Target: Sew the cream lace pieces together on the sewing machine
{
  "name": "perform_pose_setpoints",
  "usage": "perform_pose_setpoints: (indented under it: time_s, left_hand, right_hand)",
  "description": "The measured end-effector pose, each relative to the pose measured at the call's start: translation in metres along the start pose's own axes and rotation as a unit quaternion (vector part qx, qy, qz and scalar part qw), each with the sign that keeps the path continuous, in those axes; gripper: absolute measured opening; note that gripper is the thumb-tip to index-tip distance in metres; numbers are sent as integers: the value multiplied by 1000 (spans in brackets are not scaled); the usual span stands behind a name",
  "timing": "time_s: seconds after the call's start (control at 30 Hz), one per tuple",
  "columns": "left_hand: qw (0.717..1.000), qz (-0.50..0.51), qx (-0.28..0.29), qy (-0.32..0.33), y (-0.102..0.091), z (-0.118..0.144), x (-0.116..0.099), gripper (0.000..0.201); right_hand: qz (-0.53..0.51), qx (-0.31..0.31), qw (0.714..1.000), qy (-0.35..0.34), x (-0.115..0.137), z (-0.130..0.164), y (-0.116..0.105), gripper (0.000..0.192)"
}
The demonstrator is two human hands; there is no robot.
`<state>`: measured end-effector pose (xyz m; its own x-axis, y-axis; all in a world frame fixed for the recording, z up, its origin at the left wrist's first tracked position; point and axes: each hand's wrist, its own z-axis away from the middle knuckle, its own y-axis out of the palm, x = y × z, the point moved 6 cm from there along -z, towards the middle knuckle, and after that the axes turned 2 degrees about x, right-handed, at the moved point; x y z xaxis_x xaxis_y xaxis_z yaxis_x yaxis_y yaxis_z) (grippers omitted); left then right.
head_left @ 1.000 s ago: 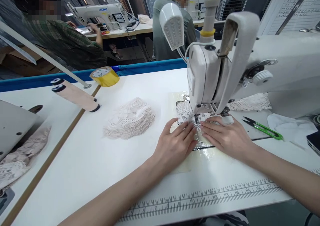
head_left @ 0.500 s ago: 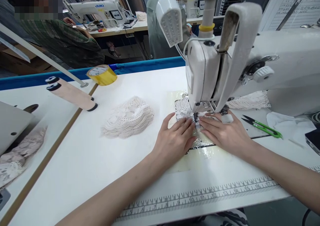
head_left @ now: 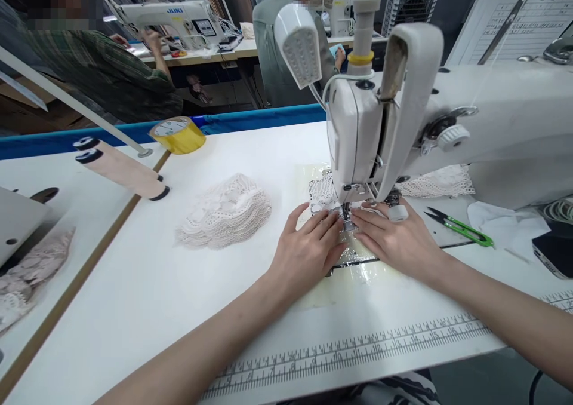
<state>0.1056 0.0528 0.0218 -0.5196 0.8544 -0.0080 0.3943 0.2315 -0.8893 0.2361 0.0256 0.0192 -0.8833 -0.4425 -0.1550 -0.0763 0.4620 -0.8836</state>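
Head view: lace [head_left: 323, 191] is pressed flat by left hand [head_left: 308, 251] and right hand [head_left: 394, 241]; fingers could be pricked by the needle [head_left: 345, 206].

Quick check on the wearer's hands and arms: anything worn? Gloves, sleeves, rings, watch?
Both are bare. The left hand and right hand have no gloves, and both forearms are uncovered right to the frame edge, with no sleeves or watch in view. No ring shows. The one item worn is a white cap-like thimble on a right-hand finger.

2 hands [head_left: 308, 252], 1 lace pile [head_left: 226, 214]
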Motion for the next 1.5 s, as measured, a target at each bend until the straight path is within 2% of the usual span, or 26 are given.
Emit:
perform_pose_setpoints:
  time_s: [0.23, 0.37, 0.43, 0.5, 0.6, 0.7, 0.83, 0.9, 0.97, 1.03, 1.13, 1.2, 1.33, 1.5]
  left_hand:
    - [997, -73, 29, -18, -2, 0, 14, 37]
    - [994, -106, -15, 17, -17, 4, 3, 23]
    - [995, -86, -36, 28, -22, 4, -1, 17]
    - [997, -50, -34, 38, -20, 3, 0, 13]
    - [999, -2, 14, 39, -7, 1, 7, 26]
    - [997, 19, 77, -2, 7, 0, 16, 35]
    - [985, 45, 160, -45, 17, -1, 23, 50]
    - [982, 47, 179, -44, 19, -2, 23, 54]
    - [987, 28, 158, -33, 15, -3, 22, 52]
    - [995, -15, 95, -28, 6, -4, 22, 41]
    - [997, -78, -13, -7, -10, -3, 18, 21]
    - [997, -64, -41, 22, -15, -2, 12, 16]
    - [999, 45, 2, 31, -8, -3, 10, 17]
    - [994, 98, 41, 22, -2, 0, 10, 24]
  right_hand:
    - [19, -19, 999, -19, -1, 1, -5, 28]
    - [24, -65, 997, -38, 1, 2, -21, 21]
    - [10, -77, 996, -38, 3, 2, -25, 20]
    - [-31, -69, 996, -46, 8, 4, -24, 23]
    - [-102, -28, 993, -60, 16, 6, -16, 30]
    - [-137, 8, 989, -53, 20, 6, -7, 31]
    - [-165, 13, 984, -67, 23, 4, -4, 29]
    - [-173, 14, 981, -84, 25, 4, -5, 29]
    - [-171, 16, 981, -93, 26, 4, -7, 28]
    - [-147, 0, 986, -85, 25, 4, -12, 25]
    - [-76, -62, 994, -54, 20, 7, -25, 20]
    - [-64, -74, 994, -52, 20, 7, -28, 20]
    - [-118, -21, 990, -70, 25, 6, -20, 21]
    - [-114, -24, 993, -28, 20, 7, -18, 19]
